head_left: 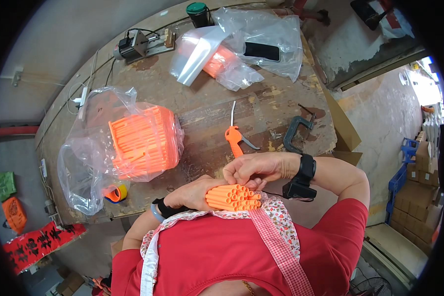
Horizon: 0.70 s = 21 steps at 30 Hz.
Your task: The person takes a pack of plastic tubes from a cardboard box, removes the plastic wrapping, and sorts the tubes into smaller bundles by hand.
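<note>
Against my apron, my left hand is wrapped round a bundle of orange plastic tubes, their open ends pointing to the right. My right hand is just above the tube ends, its fingers curled in a pinch; whatever they hold, if anything, is hidden. Beyond that hand, an orange air blow gun with a metal nozzle lies on the worn wooden table. To the left, a clear plastic bag holds many more orange tubes.
A C-clamp lies at the table's right. Farther back are plastic bags with orange contents, a dark phone, a green-lidded cup and a small motor device. A tape roll sits near the front left edge. Cardboard boxes stand at right.
</note>
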Tool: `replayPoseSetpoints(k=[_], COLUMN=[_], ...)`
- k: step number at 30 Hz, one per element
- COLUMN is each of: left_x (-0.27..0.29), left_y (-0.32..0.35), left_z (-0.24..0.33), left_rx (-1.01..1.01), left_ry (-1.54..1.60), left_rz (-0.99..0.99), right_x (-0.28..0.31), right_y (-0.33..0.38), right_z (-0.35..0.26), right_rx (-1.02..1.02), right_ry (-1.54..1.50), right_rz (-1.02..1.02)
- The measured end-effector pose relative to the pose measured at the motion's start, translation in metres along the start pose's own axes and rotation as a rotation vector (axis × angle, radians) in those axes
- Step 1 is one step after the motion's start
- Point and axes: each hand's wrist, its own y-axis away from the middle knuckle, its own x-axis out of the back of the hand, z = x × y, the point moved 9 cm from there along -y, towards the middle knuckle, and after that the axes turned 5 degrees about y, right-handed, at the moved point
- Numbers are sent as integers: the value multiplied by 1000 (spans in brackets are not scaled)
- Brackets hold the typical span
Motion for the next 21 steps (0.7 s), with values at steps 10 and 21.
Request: replayPoseSetpoints(k=[10,21], left_x=[16,34], left_y=[22,78], left_z=[-18,-11], left_rx=[92,41], left_ry=[158,-144], left_rz=[174,937], right_x=[41,12], right_y=[-18,-32], right_z=[1,-26], right_rx=[369,574], right_ry=[-83,748], right_rz=[249,606])
